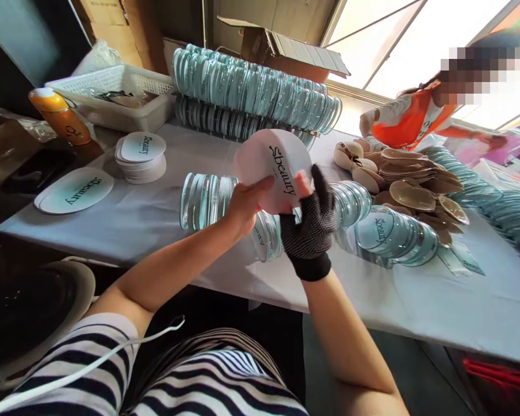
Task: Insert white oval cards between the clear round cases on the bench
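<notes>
My left hand (244,209), bare, pinches the lower left of a round white card (255,156) printed with "beauty". The card is raised above the table and tilted; whether it is one sheet or more, I cannot tell. In a black dotted glove with bare fingertips, my right hand (311,222) grips the card's right edge. Just behind and below my hands, round glass discs (205,199) stand on edge in a row. Another group of glass discs (394,234), with a "beauty" card at its front, lies to the right of my glove.
A stack of cards (141,164) and a loose card (71,193) lie left on the white-covered table (225,274). Behind are an orange bottle (63,115), white basket (149,118) and long glass rows (251,86). Brown pouches (405,167) lie right, near a person in an orange vest (405,121).
</notes>
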Motion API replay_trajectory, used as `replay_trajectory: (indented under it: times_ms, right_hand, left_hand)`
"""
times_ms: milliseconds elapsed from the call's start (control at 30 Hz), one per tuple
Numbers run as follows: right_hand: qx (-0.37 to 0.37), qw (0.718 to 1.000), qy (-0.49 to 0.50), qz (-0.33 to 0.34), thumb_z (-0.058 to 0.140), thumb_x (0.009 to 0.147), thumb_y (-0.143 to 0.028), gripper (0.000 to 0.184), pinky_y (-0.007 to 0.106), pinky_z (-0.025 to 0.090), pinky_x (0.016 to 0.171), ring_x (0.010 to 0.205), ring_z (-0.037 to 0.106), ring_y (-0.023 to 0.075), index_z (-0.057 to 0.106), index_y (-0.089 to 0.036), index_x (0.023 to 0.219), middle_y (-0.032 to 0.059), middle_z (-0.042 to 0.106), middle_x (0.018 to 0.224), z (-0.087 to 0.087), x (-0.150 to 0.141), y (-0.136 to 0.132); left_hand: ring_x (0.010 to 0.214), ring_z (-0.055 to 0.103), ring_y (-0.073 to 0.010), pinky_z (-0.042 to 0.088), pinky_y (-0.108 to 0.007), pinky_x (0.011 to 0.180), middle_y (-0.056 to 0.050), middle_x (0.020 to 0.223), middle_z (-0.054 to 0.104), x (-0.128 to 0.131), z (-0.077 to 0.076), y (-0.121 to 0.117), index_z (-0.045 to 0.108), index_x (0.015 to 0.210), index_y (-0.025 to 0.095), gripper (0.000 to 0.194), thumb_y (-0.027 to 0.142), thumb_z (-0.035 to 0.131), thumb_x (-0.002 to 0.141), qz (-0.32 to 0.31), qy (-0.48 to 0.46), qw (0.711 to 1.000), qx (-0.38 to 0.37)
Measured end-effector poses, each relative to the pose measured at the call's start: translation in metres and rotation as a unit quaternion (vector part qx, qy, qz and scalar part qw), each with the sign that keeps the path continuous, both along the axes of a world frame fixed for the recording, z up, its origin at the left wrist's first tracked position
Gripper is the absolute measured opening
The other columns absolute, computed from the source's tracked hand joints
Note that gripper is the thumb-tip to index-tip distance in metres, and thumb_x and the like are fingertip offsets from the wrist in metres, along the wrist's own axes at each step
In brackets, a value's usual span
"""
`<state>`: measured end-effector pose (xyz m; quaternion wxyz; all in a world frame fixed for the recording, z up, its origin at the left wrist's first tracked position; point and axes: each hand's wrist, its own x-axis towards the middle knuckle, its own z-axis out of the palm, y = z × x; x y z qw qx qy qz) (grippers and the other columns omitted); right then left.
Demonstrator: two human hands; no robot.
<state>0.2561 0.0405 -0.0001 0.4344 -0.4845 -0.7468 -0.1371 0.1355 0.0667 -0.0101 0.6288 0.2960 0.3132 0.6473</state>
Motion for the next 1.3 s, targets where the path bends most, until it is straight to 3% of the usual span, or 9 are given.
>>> replay_trajectory:
  times_ms: [67, 133, 233, 333, 467, 567, 800, 1133, 1300]
  right_hand:
    - [-0.019, 0.999, 0.027, 0.016, 0.035, 0.095, -0.029, 0.041, 0.042, 0.050, 0.099, 0.120, 0.058, 0.0236, 0.058, -0.017, 0.126, 0.0136, 0.062, 0.125, -0.007, -0.011, 0.003]
    - [-0.028, 0.992, 0.103, -0.061, 0.036, 0.095, -0.035, 0.038, 0.041, 0.054, 0.087, 0.104, 0.064, 0.0252, 0.062, -0.014, 0.113, 0.0150, 0.067, 0.107, -0.005, -0.010, 0.008]
    - [0.043, 0.956, 0.212, -0.197, 0.045, 0.091, -0.051, 0.045, 0.044, 0.054, 0.076, 0.093, 0.064, 0.0287, 0.061, -0.011, 0.105, 0.0168, 0.065, 0.095, 0.010, 0.009, -0.002]
    - [0.063, 0.971, 0.133, -0.189, 0.054, 0.088, -0.054, 0.047, 0.040, 0.054, 0.072, 0.087, 0.064, 0.0269, 0.059, -0.013, 0.110, 0.0156, 0.065, 0.098, 0.022, 0.021, -0.041]
    - [-0.111, 0.984, -0.043, -0.133, 0.052, 0.091, -0.039, 0.034, 0.028, 0.045, 0.052, 0.062, 0.062, 0.0184, 0.060, -0.018, 0.117, 0.0084, 0.069, 0.087, 0.017, 0.009, -0.088]
    - [-0.179, 0.972, -0.093, -0.117, 0.047, 0.094, -0.036, 0.034, 0.025, 0.039, 0.049, 0.054, 0.059, 0.0156, 0.059, -0.019, 0.121, 0.0051, 0.069, 0.076, 0.008, -0.007, -0.099]
    - [-0.204, 0.952, -0.193, -0.120, 0.039, 0.097, -0.036, 0.038, 0.026, 0.027, 0.048, 0.047, 0.050, 0.0149, 0.061, -0.019, 0.123, 0.0051, 0.063, 0.062, 0.012, -0.013, -0.103]
    - [-0.306, 0.922, -0.230, -0.065, 0.045, 0.095, -0.035, 0.042, 0.025, 0.026, 0.052, 0.062, 0.063, 0.0186, 0.049, -0.020, 0.134, 0.0050, 0.070, 0.075, -0.006, -0.037, -0.062]
    - [-0.285, 0.941, -0.140, -0.115, 0.042, 0.096, -0.037, 0.030, 0.025, 0.024, 0.050, 0.055, 0.060, 0.0172, 0.063, -0.017, 0.098, 0.0045, 0.067, 0.066, -0.009, -0.019, -0.083]
  left_hand:
    - [0.090, 0.069, -0.0255, 0.055, -0.033, 0.070, -0.006, 0.084, 0.074, -0.006, 0.001, -0.002, 0.071, 0.085, 0.016, 0.032, 0.035, 0.083, 0.062, -0.007, 0.008, 1.000, -0.012]
    - [0.098, 0.068, -0.0265, 0.056, -0.034, 0.077, -0.006, 0.090, 0.074, -0.020, 0.007, 0.001, 0.071, 0.089, 0.017, 0.033, 0.035, 0.082, 0.064, -0.014, 0.013, 1.000, 0.003]
    - [0.113, 0.063, -0.0247, 0.055, -0.036, 0.090, -0.001, 0.101, 0.074, -0.059, 0.021, 0.024, 0.069, 0.100, 0.021, 0.031, 0.028, 0.078, 0.071, 0.015, 0.008, 0.997, 0.077]
    - [0.119, 0.059, -0.0221, 0.051, -0.038, 0.099, 0.002, 0.101, 0.074, -0.108, 0.026, 0.061, 0.068, 0.103, 0.023, 0.031, 0.015, 0.073, 0.074, 0.024, 0.038, 0.992, 0.116]
    - [0.119, 0.059, -0.0256, 0.048, -0.046, 0.104, -0.003, 0.095, 0.074, -0.144, 0.015, 0.085, 0.069, 0.097, 0.017, 0.023, 0.010, 0.071, 0.075, -0.004, 0.078, 0.997, 0.001]
    - [0.123, 0.057, -0.0242, 0.047, -0.047, 0.105, -0.002, 0.103, 0.073, -0.138, 0.007, 0.068, 0.067, 0.100, 0.020, 0.022, 0.017, 0.070, 0.078, 0.030, 0.061, 0.997, -0.024]
    - [0.127, 0.054, -0.0262, 0.047, -0.044, 0.105, -0.007, 0.119, 0.069, -0.120, 0.010, 0.024, 0.068, 0.107, 0.021, 0.029, 0.019, 0.069, 0.078, 0.064, 0.051, 0.996, 0.027]
    - [0.115, 0.062, -0.0306, 0.047, -0.048, 0.104, -0.011, 0.104, 0.073, -0.132, 0.011, 0.013, 0.071, 0.105, 0.014, 0.038, 0.018, 0.079, 0.068, -0.010, 0.091, 0.996, -0.007]
    - [0.115, 0.063, -0.0333, 0.047, -0.053, 0.104, -0.013, 0.107, 0.073, -0.138, 0.013, 0.022, 0.071, 0.103, 0.014, 0.039, 0.021, 0.082, 0.067, -0.064, 0.090, 0.994, 0.008]
